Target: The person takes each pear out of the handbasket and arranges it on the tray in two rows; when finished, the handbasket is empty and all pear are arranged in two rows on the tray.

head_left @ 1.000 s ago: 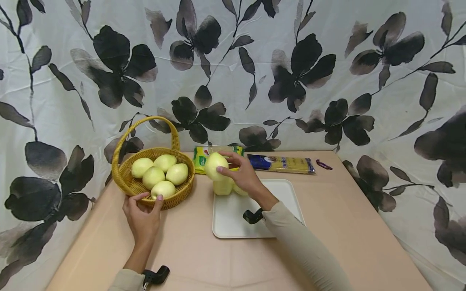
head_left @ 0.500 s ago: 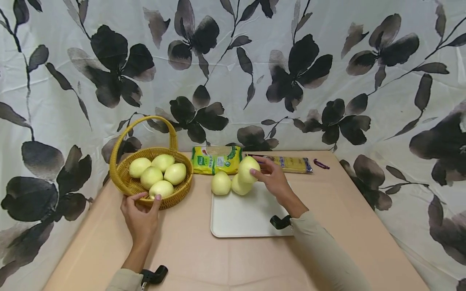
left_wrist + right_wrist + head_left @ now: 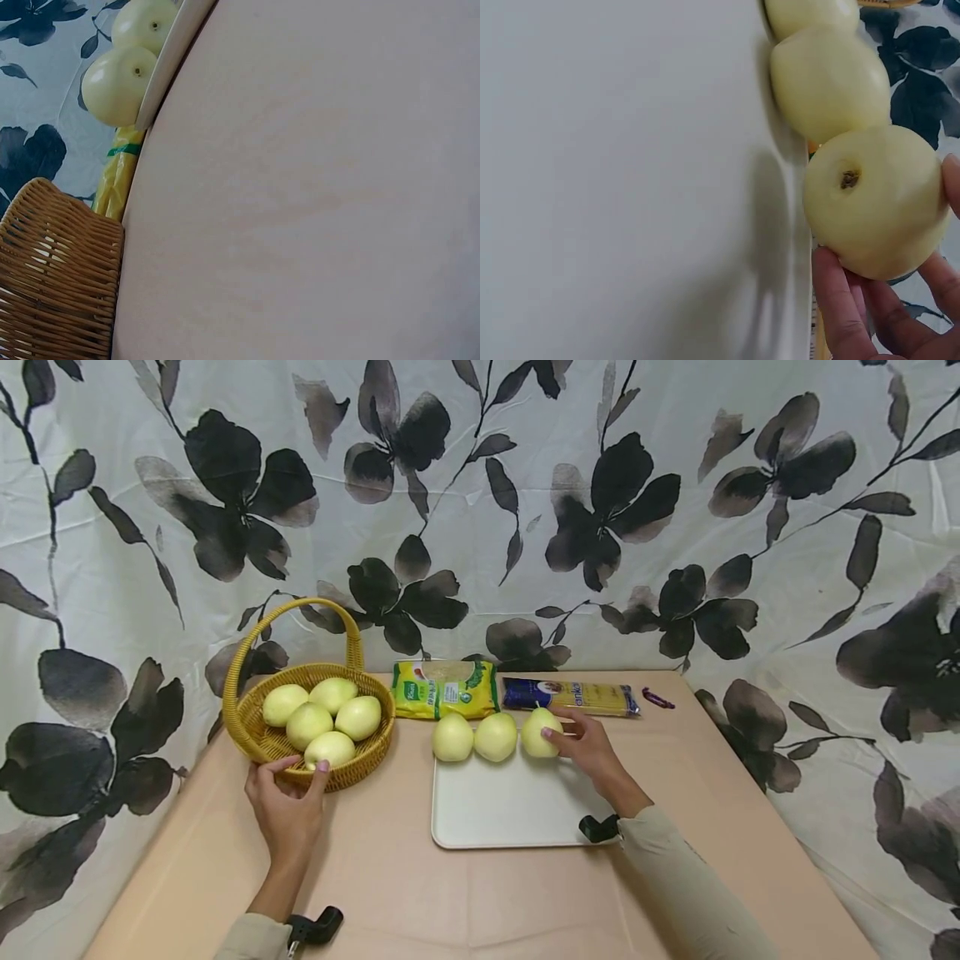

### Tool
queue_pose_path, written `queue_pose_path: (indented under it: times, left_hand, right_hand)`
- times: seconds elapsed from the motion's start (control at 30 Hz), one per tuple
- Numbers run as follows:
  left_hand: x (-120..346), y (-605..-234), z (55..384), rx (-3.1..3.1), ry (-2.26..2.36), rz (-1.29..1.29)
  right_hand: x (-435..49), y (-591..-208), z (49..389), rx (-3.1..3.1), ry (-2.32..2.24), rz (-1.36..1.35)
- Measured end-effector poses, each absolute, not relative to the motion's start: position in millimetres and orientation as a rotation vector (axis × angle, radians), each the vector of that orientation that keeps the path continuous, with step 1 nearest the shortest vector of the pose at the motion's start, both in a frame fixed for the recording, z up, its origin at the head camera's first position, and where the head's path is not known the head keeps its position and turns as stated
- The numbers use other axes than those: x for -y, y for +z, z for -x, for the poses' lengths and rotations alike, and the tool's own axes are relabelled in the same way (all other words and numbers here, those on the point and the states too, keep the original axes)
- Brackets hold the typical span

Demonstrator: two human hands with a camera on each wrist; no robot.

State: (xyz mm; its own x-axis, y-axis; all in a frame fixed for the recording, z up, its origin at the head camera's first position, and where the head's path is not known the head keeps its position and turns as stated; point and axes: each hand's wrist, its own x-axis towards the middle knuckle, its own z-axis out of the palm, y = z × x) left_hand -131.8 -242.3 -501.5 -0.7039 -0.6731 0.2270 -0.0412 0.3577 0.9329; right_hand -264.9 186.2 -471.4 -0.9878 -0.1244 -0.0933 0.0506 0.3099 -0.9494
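My right hand (image 3: 596, 758) holds a pale yellow-green pear (image 3: 538, 735) by its right side, at the back right part of a white tray (image 3: 495, 814). In the right wrist view the fingers and thumb curve round this pear (image 3: 885, 206), its dark-centred end facing the camera. Two more pears stand in a row to its left, a middle pear (image 3: 495, 738) and a left pear (image 3: 452, 738). My left hand (image 3: 287, 810) grips the near rim of a yellow wicker basket (image 3: 371, 767) that holds several pears (image 3: 309, 725). The left wrist view shows the basket's woven side (image 3: 60, 277) but no hand.
Behind the tray lie a green and yellow packet (image 3: 444, 690) and a blue and gold pasta packet (image 3: 573, 697). A small dark red item (image 3: 658, 697) is at the back right. The basket's tall handle (image 3: 300, 603) arches upward. A flowered cloth (image 3: 510, 527) hangs behind the table.
My right hand has carried the pear rightward from near the basket, past the two other pears, and lowered it to the right end of their row. The left hand stays at the basket rim.
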Motion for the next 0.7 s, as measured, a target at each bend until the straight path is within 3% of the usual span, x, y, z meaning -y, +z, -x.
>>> queue_pose_path:
  times: [0.7]
  left_hand:
    - [243.7,-503.0,132.9,2.021,-1.358,-0.616]
  right_hand:
    - [-178.7,-480.1,276.2,-2.597,-1.559,-0.058]
